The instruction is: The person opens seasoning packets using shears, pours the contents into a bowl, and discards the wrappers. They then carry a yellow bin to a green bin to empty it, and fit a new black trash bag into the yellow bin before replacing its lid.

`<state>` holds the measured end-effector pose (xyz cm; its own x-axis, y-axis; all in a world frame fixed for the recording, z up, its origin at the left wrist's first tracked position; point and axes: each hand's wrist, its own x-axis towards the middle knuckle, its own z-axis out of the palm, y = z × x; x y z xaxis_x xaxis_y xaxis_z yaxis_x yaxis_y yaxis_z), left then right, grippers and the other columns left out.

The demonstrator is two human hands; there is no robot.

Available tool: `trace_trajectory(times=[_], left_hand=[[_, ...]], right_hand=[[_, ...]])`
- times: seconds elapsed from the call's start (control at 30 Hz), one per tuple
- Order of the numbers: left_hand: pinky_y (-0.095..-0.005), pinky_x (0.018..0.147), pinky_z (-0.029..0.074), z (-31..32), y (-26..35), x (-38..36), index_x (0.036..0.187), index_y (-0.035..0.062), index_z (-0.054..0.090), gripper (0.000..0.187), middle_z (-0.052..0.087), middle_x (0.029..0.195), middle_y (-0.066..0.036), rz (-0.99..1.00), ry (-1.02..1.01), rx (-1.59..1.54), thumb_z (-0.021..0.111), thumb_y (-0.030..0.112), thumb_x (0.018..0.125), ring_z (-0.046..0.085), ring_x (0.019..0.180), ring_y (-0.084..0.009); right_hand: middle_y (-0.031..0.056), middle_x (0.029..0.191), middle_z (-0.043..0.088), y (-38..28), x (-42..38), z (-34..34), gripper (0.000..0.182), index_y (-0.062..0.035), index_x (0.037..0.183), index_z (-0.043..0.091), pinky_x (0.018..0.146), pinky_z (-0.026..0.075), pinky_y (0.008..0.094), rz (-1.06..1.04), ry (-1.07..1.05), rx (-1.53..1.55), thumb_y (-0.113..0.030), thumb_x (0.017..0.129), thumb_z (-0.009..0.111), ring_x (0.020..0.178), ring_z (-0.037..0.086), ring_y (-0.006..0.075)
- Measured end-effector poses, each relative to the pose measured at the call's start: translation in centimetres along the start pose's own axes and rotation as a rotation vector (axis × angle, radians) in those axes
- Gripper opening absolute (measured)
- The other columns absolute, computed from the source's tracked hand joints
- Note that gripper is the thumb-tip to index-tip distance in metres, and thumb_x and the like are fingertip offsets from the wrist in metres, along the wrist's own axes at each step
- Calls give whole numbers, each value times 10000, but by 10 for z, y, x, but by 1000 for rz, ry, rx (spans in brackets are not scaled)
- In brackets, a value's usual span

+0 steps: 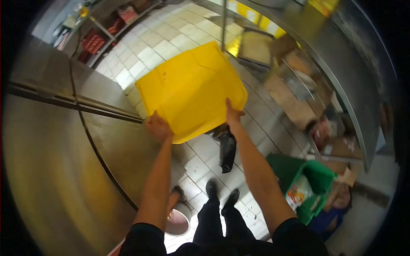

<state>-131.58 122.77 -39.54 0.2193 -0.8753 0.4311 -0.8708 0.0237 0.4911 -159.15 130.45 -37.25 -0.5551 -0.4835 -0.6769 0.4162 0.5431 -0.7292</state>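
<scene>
I hold a large yellow plastic lid (192, 91), broad with rounded corners, out in front of me and tilted above the tiled floor. My left hand (159, 127) grips its near left corner, fingers closed over the edge. At the near right edge, my right hand (233, 114) clasps it with the thumb on top and the fingers curled underneath. Just below that edge, a crumpled black plastic bag (227, 151) shows, partly hidden by the lid.
A metal cabinet (115, 145) stands close on the left. To the right are a green bin (316, 181) with rubbish in it and a metal table (341, 81) over cardboard boxes (290, 100). A pinkish bucket (177, 224) sits near my feet. Shelving (102, 32) stands at the far left.
</scene>
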Motion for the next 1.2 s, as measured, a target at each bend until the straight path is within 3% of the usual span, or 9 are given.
trace_trajectory(times=[0.2, 0.3, 0.57, 0.73, 0.8, 0.83, 1.03, 1.1, 1.2], left_hand=[[-430, 874, 437, 78, 36, 136, 1179, 127, 639, 261, 514, 1097, -136, -123, 25, 46, 559, 125, 931, 517, 998, -314], [-436, 872, 443, 127, 47, 212, 1159, 123, 648, 260, 514, 1094, -141, -97, 25, -17, 582, 89, 911, 525, 998, -311], [-457, 883, 420, 241, 93, 404, 1135, 146, 663, 276, 532, 1080, -147, -88, -74, -226, 594, 111, 870, 518, 996, -337], [-483, 905, 393, 336, 114, 492, 1143, 160, 657, 287, 534, 1079, -143, -73, -51, -196, 584, 128, 868, 504, 1029, -328], [-482, 911, 385, 363, 108, 547, 1147, 176, 654, 299, 539, 1071, -132, -54, -70, -259, 587, 124, 861, 501, 1038, -323], [-482, 911, 385, 377, 109, 578, 1147, 176, 654, 299, 539, 1071, -132, -67, -57, -251, 587, 124, 861, 501, 1038, -323], [-481, 894, 395, 449, 115, 735, 1139, 169, 654, 293, 546, 1081, -136, -106, -48, -198, 568, 89, 871, 496, 1036, -332], [-482, 899, 394, 484, 123, 779, 1142, 173, 652, 305, 544, 1082, -135, -116, -41, -186, 569, 89, 861, 495, 1038, -331], [-484, 907, 391, 542, 121, 853, 1152, 179, 648, 333, 542, 1083, -133, -104, -72, -172, 572, 89, 839, 491, 1046, -329]], right_hand=[[313, 1459, 278, -102, 114, 95, 1304, 185, 1378, -180, 1054, 357, 375, 81, -114, -216, -771, 800, 493, 1333, 349, 376], [316, 1473, 265, -139, 175, 147, 1297, 188, 1384, -168, 1037, 369, 368, -241, -71, -283, -792, 803, 451, 1300, 400, 366], [260, 1515, 257, -252, 275, 243, 1095, 162, 1438, -3, 1057, 345, 381, -68, 164, -323, -731, 900, 334, 1332, 368, 375], [44, 901, 598, -306, 376, 274, 793, -119, 1280, 451, 498, 420, 260, -80, -197, -103, -782, 848, 393, 649, 555, 156], [147, 1469, 334, -337, 391, 311, 943, -55, 1480, 275, 856, 484, 381, 21, -208, -98, -774, 872, 331, 1199, 480, 260], [147, 1469, 334, -354, 406, 333, 943, -55, 1480, 275, 856, 484, 381, 20, -222, -111, -774, 872, 331, 1199, 480, 260], [165, 1272, 451, -473, 480, 473, 960, -76, 1441, 311, 630, 474, 274, 83, -55, -75, -804, 823, 406, 948, 542, 200], [21, 843, 510, -516, 519, 506, 877, -73, 1246, 329, 432, 320, 209, 45, -13, 4, -796, 782, 505, 549, 414, 86], [43, 924, 562, -555, 578, 555, 1092, -12, 1370, 185, 457, 359, 203, 4, 0, -25, -826, 731, 532, 589, 484, 109]])
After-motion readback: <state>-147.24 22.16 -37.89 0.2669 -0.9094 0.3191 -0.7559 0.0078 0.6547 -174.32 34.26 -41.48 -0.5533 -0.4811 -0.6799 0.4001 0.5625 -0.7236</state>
